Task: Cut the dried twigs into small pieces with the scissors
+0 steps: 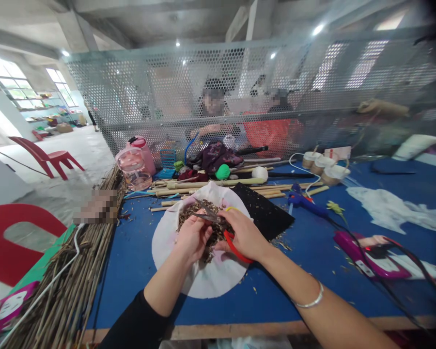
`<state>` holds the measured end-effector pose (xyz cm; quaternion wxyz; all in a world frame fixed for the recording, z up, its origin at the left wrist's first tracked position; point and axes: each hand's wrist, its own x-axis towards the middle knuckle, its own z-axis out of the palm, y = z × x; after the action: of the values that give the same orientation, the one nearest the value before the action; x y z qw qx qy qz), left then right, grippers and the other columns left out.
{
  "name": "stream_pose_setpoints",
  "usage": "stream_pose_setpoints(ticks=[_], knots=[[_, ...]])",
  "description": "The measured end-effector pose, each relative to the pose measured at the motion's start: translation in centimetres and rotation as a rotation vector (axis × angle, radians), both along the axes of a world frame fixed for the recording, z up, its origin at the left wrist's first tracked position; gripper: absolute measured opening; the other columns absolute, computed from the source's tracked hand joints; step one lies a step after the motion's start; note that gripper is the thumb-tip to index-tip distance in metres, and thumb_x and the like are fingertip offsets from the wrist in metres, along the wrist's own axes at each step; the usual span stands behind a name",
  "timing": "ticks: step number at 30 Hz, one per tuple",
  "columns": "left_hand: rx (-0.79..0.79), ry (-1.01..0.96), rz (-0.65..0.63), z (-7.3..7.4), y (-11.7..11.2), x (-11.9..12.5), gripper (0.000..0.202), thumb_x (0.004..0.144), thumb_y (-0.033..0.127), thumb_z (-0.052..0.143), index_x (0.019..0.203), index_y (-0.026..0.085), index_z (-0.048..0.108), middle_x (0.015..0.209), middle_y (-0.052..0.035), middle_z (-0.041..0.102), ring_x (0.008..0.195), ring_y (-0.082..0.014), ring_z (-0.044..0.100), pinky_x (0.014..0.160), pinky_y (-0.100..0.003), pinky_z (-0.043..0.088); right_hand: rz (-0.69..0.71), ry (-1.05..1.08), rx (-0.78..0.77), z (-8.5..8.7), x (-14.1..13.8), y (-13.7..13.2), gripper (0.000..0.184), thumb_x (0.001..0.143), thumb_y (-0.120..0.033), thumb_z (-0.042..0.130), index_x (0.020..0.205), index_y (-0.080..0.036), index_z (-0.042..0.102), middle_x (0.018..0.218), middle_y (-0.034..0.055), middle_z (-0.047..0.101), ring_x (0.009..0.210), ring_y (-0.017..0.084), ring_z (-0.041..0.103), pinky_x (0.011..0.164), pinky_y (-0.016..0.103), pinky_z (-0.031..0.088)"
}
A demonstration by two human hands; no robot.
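Note:
My right hand is closed around the handles of a pair of scissors with red and yellow grips. The metal blades stand apart and point left, over my left hand. That hand's fingers are pinched together close to the blades; what they hold is too small or hidden to name. Beneath both hands a round white cloth lies on the blue table, bearing a heap of small brown chips. A black sheet with a few chips on it lies to the right.
Bundled thin sticks line the left edge. Behind the cloth lie bamboo sticks, a green ball and a pink clear jug. A blue glue gun, cables and a purple power strip occupy the right. Beyond the perforated screen people sit.

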<state>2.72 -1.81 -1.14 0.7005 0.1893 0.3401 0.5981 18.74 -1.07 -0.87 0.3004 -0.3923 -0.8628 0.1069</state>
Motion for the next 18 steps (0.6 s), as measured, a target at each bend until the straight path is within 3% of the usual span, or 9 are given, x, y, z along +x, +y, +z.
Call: stream_pose_setpoints(ticks=[9,18], knots=[[0.006,-0.016,-0.002,0.10,-0.39,0.54,0.007,0.072,0.011,0.064,0.077,0.013,0.059,0.073,-0.0001,0.061,0.056,-0.0035,0.054,0.052,-0.011,0.046,0.027,0.047,-0.015,-0.21,-0.20,-0.10,0.069,0.063,-0.058,0.067,0.114,-0.015,0.049,0.099,0.0117,0.054,0.091,0.026,0.052,0.082,0.040,0.044],[0.078,-0.010,0.014,0.23,-0.64,0.81,0.026,0.058,0.024,0.078,0.070,0.013,0.058,0.069,0.0014,0.060,0.058,-0.0042,0.054,0.060,-0.014,0.046,0.063,0.162,-0.108,-0.52,-0.34,-0.33,0.070,0.062,-0.057,0.068,0.115,-0.015,0.051,0.098,0.0113,0.058,0.088,0.023,0.057,0.079,0.035,0.048]])
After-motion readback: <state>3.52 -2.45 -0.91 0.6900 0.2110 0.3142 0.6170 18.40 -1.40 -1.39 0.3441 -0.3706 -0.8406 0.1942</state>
